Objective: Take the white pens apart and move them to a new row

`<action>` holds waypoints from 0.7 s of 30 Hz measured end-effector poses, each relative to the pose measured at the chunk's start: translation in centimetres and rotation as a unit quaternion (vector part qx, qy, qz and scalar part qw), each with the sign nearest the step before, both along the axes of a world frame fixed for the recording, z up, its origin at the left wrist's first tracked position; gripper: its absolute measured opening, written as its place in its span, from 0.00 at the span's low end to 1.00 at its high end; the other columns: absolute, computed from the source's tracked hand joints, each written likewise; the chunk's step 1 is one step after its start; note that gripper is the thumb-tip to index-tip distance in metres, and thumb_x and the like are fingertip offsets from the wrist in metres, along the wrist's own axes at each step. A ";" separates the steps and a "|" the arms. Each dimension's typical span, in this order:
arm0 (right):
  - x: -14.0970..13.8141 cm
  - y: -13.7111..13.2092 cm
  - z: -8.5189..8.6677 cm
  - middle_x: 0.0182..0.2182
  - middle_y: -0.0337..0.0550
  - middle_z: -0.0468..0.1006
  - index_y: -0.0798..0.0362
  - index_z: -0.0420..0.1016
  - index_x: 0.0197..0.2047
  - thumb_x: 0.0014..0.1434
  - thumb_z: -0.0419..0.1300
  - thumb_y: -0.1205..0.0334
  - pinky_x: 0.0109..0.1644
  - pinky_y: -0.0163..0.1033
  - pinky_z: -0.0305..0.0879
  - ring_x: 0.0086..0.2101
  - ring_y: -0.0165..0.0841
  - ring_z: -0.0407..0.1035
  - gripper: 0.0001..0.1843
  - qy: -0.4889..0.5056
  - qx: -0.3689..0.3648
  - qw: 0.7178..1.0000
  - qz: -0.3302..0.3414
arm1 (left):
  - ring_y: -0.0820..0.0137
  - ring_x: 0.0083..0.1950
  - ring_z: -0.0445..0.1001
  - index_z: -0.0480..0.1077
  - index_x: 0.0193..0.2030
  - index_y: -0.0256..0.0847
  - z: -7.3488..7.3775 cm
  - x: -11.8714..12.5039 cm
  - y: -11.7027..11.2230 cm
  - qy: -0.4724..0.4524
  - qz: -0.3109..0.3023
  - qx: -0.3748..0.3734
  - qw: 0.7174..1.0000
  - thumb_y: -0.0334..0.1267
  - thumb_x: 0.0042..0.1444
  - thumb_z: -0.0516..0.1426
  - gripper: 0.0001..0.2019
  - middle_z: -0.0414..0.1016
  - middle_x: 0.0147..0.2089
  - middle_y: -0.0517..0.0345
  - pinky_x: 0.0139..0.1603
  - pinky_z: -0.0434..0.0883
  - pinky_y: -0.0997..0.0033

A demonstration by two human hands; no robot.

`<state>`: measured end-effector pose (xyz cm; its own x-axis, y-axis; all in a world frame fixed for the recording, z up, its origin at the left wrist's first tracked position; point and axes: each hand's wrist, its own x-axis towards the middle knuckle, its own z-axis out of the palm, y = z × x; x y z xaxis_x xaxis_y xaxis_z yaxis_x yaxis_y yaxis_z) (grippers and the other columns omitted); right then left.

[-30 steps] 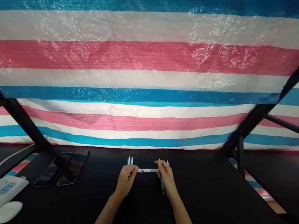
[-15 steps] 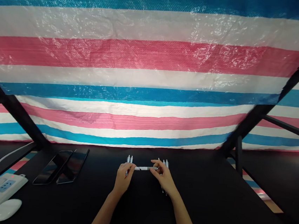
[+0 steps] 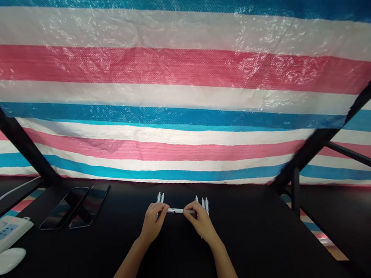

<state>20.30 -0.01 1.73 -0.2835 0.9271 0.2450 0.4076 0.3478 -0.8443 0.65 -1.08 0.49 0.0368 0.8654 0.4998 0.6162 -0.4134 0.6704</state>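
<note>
Head view: the right hand (image 3: 201,220) had just closed its lifted finger onto the pen (image 3: 176,210); the left hand (image 3: 153,220) pinched the other end, so both steadied it crosswise over the bench (image 3: 174,260), near the left pens (image 3: 162,197) and right pens (image 3: 207,204)

Your pen (image 3: 176,210) white, small dark mark on the barrel. Left pens (image 3: 162,197) and right pens (image 3: 203,202) also white, against your plain black bench (image 3: 174,260). Ahead of you, a sheet (image 3: 192,69) in broad stripes — blues, white, pinkish red. Frame (image 3: 319,145) black. To your left: glossy black phones (image 3: 62,212); white power strip (image 3: 21,230) — light-blue socket panels (image 3: 6,231), reddish light (image 3: 14,219); white oval device (image 3: 6,260).
</note>
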 end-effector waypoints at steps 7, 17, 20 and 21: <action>0.2 -0.1 0.1 0.39 0.43 0.71 0.49 0.71 0.43 0.57 0.57 0.54 0.47 0.44 0.61 0.42 0.38 0.66 0.12 -0.012 0.046 0.998 -0.031 | 0.66 0.35 0.72 0.73 0.31 0.41 0.0 0.0 0.1 -0.020 0.007 -0.003 1.000 0.41 0.60 0.48 0.15 0.77 0.31 0.55 0.38 0.68 0.68; 0.3 0.3 0.0 0.29 0.40 0.73 0.51 0.71 0.25 0.63 0.48 0.51 0.44 0.46 0.59 0.34 0.37 0.66 0.20 -0.079 0.039 0.995 -0.038 | 0.69 0.32 0.72 0.69 0.43 0.40 -0.2 0.1 0.1 -0.074 0.025 0.002 0.997 0.42 0.58 0.50 0.12 0.71 0.29 0.57 0.35 0.69 0.70; 0.6 0.2 0.0 0.31 0.40 0.74 0.50 0.71 0.31 0.60 0.52 0.52 0.43 0.45 0.60 0.35 0.37 0.67 0.13 -0.065 0.042 0.996 -0.035 | 0.69 0.32 0.72 0.69 0.43 0.40 -0.2 0.1 0.1 -0.078 0.028 0.002 0.997 0.42 0.58 0.51 0.12 0.72 0.30 0.57 0.37 0.70 0.69; 0.6 0.2 0.0 0.32 0.40 0.74 0.50 0.71 0.34 0.59 0.54 0.53 0.44 0.45 0.60 0.36 0.38 0.67 0.11 -0.059 0.044 0.997 -0.035 | 0.69 0.33 0.73 0.69 0.43 0.41 -0.2 0.0 0.1 -0.078 0.029 0.001 0.996 0.42 0.58 0.51 0.12 0.72 0.31 0.57 0.37 0.70 0.69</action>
<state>20.95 0.21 1.70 -0.2507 0.9220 0.2952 0.5289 0.3858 -0.7559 0.70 -0.98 0.33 -0.0926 0.8628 0.4971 0.5271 -0.3810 0.7596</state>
